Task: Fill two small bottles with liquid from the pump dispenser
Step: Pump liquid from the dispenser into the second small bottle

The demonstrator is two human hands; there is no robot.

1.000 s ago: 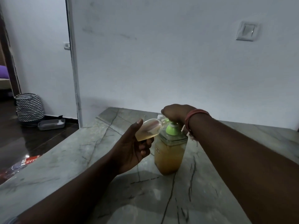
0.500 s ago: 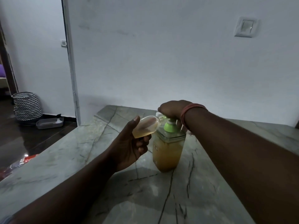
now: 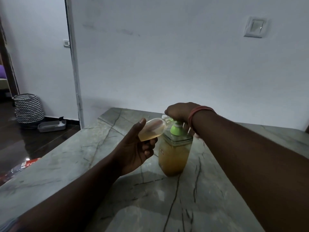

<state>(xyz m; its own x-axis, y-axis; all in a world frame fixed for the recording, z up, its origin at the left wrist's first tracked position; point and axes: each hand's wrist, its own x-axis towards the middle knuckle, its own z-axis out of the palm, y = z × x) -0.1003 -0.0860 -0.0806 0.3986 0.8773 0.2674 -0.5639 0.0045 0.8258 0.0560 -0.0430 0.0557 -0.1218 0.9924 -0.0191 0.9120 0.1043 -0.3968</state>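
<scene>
Holding a tilted, partly filled small bottle [image 3: 153, 129], the left hand [image 3: 135, 151] meets the amber-filled pump dispenser [image 3: 174, 153], right hand [image 3: 179, 111] gripping its pump.

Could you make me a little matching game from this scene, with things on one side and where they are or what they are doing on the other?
Things:
1. small bottle
2. pump dispenser
3. left hand
4. right hand

States:
A. pressing on the green pump top
B. standing on the marble table
C. held tilted, neck at the spout, partly filled
D. gripping the small bottle

Pairs: 1-C, 2-B, 3-D, 4-A
</scene>
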